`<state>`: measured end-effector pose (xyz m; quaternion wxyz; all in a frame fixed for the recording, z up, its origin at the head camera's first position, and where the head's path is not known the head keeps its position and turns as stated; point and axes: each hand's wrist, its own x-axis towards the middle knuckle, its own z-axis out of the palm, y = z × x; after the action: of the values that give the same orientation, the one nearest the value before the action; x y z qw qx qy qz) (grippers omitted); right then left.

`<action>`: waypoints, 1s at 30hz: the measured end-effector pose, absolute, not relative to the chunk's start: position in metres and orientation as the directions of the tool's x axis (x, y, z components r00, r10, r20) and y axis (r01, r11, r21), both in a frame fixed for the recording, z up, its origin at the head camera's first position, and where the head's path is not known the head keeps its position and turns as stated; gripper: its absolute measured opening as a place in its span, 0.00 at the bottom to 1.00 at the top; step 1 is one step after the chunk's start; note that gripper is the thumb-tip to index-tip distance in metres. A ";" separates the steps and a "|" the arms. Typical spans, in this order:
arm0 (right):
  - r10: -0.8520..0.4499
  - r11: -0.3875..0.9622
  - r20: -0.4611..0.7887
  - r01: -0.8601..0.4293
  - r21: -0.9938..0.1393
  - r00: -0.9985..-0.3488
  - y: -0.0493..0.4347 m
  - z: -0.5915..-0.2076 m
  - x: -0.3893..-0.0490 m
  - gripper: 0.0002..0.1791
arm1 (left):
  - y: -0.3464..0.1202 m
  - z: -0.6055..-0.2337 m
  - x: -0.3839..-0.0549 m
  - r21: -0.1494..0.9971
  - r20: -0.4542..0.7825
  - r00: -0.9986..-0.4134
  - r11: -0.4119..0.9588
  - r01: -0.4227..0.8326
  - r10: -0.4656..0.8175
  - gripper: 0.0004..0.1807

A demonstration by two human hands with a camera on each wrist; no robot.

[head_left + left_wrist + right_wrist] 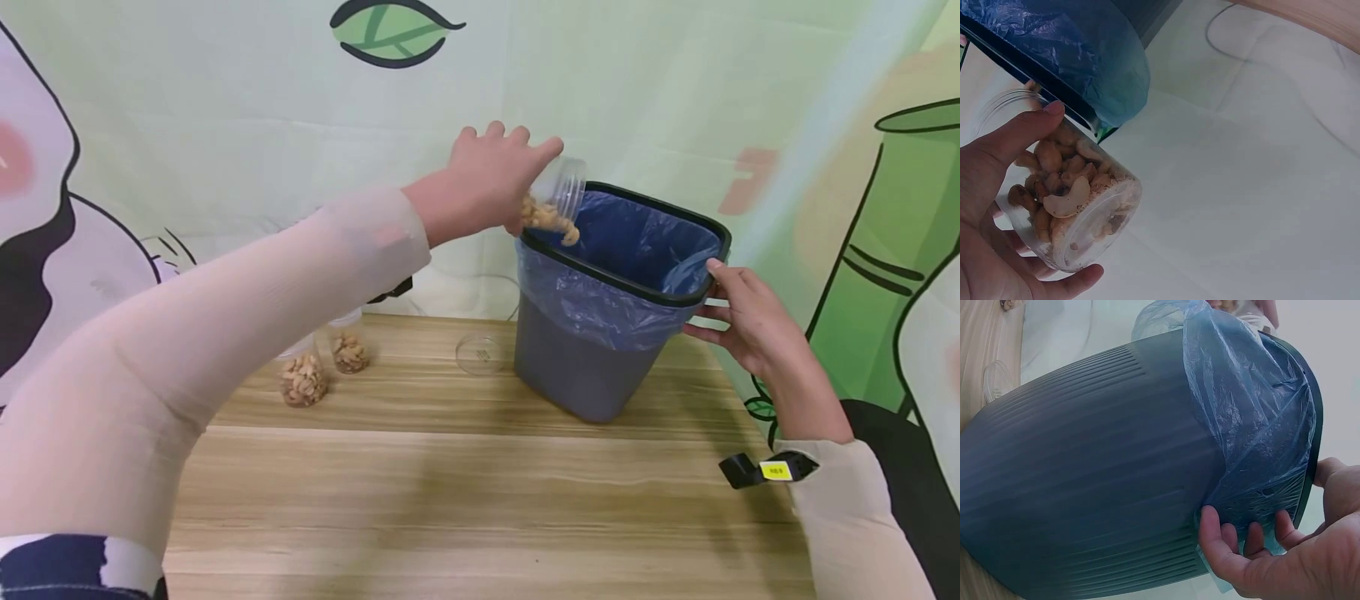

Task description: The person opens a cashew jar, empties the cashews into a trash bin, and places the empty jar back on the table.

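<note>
My left hand (498,179) grips a clear plastic jar (1069,200) of cashews, tipped sideways with its mouth over the left rim of a grey trash bin (577,358). Cashews (551,218) gather at the jar's lower lip, and in the left wrist view many nuts still lie toward its base. A blue plastic liner (622,308) is folded over the bin's black rim. At the bin's right side my right hand (757,321) pinches the rim, thumb on top and fingers against the liner outside, as the right wrist view also shows.
Two more clear jars of nuts, a nearer one (303,382) and a farther one (349,350), stand at the left under my left forearm. A round clear lid (480,355) lies left of the bin. Behind the wooden table (465,500) hangs a printed cloth (262,108).
</note>
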<state>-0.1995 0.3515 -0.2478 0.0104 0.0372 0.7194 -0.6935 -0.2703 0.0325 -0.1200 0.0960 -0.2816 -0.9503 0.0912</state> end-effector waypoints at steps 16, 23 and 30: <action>0.041 0.041 -0.071 0.073 -0.996 -0.997 0.351 -0.245 -0.199 0.22 | 0.056 -0.117 -0.262 -0.275 0.090 -0.809 0.795 0.540 0.581 0.54; 0.042 0.078 -0.063 0.066 -0.995 -0.997 0.348 -0.244 -0.199 0.24 | 0.061 -0.115 -0.264 -0.297 0.064 -0.807 0.783 0.546 0.587 0.55; 0.034 0.107 -0.047 0.050 -0.993 -0.998 0.348 -0.243 -0.200 0.26 | 0.061 -0.116 -0.267 -0.287 0.068 -0.821 0.800 0.527 0.566 0.57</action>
<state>-0.1995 0.3476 -0.2429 0.0060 0.0283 0.7439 -0.6677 -0.2666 0.0609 -0.1159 0.0753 -0.2891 -0.9456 0.1285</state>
